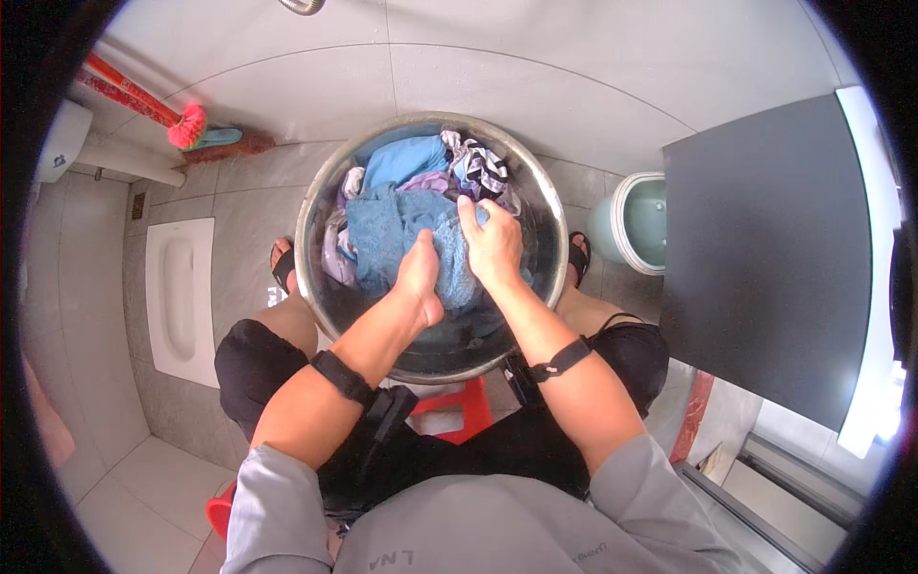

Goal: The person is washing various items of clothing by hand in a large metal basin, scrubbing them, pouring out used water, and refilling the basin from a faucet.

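A wide round metal basin (321, 182) stands between my feet, with wet clothes in dark water. A blue textured towel (378, 234) lies spread over the heap near its middle. My left hand (418, 273) closes on the towel's near part, thumb up, its other fingers mostly hidden by the cloth and wrist. Just to the right, my right hand (494, 247) grips a bunched fold of the same towel. Farther back in the basin are a bright blue garment (402, 163) and a black-and-white patterned cloth (475, 165), with purple and pale pieces around them.
A pale green bucket (619, 225) stands right of the basin, beside a dark grey panel (765, 258). At left, a white squat toilet (180, 301) is set in the tiled floor. A red-handled brush (189, 126) leans by the far wall. A red stool (473, 411) is beneath me.
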The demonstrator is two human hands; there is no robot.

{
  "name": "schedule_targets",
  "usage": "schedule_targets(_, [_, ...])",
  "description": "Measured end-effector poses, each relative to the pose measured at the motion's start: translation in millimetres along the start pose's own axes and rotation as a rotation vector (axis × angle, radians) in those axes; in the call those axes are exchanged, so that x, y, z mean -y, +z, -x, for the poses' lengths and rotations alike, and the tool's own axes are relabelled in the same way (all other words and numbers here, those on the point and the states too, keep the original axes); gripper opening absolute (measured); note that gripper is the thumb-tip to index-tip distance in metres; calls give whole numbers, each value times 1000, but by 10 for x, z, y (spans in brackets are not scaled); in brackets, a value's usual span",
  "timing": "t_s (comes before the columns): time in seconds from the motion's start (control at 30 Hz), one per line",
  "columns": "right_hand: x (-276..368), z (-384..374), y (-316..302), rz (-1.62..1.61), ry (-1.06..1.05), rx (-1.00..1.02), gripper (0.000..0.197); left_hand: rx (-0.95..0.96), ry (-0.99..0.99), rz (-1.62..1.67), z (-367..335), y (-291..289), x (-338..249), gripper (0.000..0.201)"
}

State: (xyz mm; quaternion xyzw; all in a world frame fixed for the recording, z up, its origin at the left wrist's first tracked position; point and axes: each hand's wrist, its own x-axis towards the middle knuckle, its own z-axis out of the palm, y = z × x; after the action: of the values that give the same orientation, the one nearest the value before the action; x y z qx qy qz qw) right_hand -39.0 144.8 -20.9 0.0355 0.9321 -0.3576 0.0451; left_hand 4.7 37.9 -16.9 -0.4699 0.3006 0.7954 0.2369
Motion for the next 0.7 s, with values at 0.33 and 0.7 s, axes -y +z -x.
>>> schedule_targets(0.33, [533, 468, -198, -309, -453, 76, 27, 331, 112, 157, 35, -192, -487, 47])
schedule_targets(0.7, [-146, 19, 60, -27, -144, -49, 39, 112, 42, -20, -198, -164, 10, 45])
